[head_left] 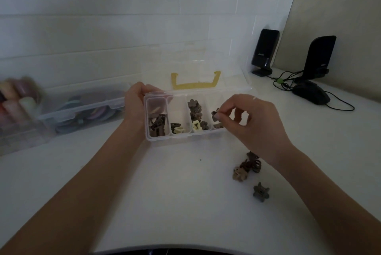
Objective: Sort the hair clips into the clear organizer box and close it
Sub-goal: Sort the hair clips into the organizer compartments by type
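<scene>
The clear organizer box [158,138] stands on the white table with its lid [231,73] open at the back, a yellow handle on it. Its compartments hold several brown and cream hair clips. My left hand [135,102] grips the box's left end. My right hand [253,118] pinches a small brown flower clip [214,114] over the rightmost compartment. A few brown flower clips [248,165] lie loose on the table under my right wrist, and one grey-brown clip [261,192] lies nearer to me.
A larger clear bin [82,108] with colourful hair accessories sits at the left, with blurred items beside it. Two black speakers [265,51], a black mouse [311,92] and cables stand at the back right. A tiled wall runs behind.
</scene>
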{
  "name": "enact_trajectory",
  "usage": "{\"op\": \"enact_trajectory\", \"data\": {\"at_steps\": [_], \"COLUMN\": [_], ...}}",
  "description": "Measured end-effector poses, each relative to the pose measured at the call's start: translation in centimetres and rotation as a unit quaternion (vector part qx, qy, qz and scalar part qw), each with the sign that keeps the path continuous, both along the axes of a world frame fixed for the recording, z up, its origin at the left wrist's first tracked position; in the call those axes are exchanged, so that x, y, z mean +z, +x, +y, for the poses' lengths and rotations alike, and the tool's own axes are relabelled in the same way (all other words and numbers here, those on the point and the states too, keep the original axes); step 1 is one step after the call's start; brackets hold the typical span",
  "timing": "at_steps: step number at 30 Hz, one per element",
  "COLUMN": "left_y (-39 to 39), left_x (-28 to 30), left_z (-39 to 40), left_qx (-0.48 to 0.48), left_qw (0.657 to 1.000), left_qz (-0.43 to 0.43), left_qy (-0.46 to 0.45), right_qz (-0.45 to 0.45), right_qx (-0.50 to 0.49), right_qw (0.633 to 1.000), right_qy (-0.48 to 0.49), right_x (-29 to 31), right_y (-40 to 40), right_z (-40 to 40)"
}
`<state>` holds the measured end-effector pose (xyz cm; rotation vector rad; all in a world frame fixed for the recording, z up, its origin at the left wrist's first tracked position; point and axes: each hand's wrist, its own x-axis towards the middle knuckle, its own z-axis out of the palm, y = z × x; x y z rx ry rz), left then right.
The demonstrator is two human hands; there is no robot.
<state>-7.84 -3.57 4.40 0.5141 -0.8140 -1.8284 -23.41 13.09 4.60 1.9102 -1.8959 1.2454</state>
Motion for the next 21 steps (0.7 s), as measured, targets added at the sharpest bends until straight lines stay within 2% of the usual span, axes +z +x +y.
{"op": "enact_trajectory", "data": {"at_steps": [7,10,14,16,18,20,21], "left_y": [0.0,0.0,0.0,-0.2,-0.3,-0.3,-0.3], "left_x": [-0.1,-0.3,-0.3,-0.2,-0.1,-0.1,-0.2], "left_z": [-0.1,-0.4,-0.6,-0.4,-0.2,-0.3,-0.4], "left_qx": [-0.027,-0.011,-0.008,-0.006,-0.005,-0.001,0.001], "left_qw": [0.999,0.999,0.999,0.999,0.999,1.0,1.0], "left_qz": [0.018,-0.041,-0.042,-0.043,-0.032,-0.026,-0.028], "left_qy": [0.016,-0.019,-0.03,-0.033,-0.02,-0.01,-0.007], "right_qz": [0.019,0.085,0.094,0.062,-0.037,-0.159,-0.186], "right_qx": [-0.011,-0.005,-0.001,0.007,0.013,0.05,0.067], "right_qw": [0.999,0.996,0.994,0.997,0.999,0.984,0.974], "right_qy": [-0.027,-0.036,-0.053,-0.051,-0.017,0.055,0.111], "right_x": [-0.1,-0.8,-1.1,-0.6,0.5,2.0,2.7], "right_y": [0.8,0.8,-0.3,-0.8,-1.3,-2.0,-2.4], "right_z": [-2.6,-3.9,-3.2,-2.1,-1.0,-0.2,0.2]}}
